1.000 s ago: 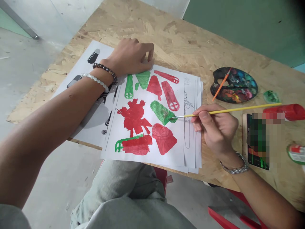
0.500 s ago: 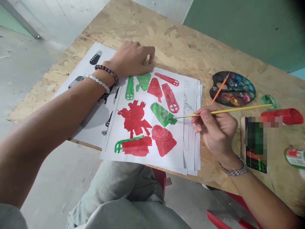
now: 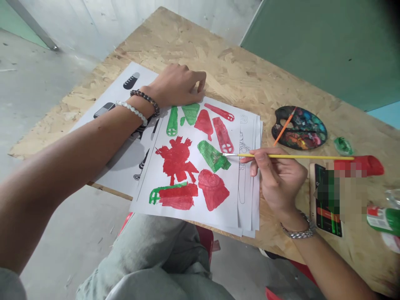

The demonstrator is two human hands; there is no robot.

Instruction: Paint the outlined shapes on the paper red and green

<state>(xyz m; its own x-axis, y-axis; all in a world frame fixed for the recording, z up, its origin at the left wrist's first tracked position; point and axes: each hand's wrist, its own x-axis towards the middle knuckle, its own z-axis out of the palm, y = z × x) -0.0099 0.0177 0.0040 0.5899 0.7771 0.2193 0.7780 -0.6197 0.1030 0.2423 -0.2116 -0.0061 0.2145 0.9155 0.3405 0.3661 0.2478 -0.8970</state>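
Observation:
My right hand pinches a yellow paintbrush. Its bristle tip touches the sheet at the right edge of a green painted shape. Red and green painted shapes cover much of this white sheet, which tops a small stack of papers. My left hand rests at the sheet's top left edge with its fingers curled, bracelets on the wrist; whether anything is under the fingers cannot be seen. Beneath my left forearm lies another sheet with black printed drawings.
On the wooden table, a paint-smeared palette with an orange brush lies to the right. Near it are a small green paint lid, a red tube, a phone and a green-and-white bottle.
The camera view has shifted slightly. The yellow brush now lies more level, its tip slightly left along the green shape's right edge. My left hand keeps its place on the paper.

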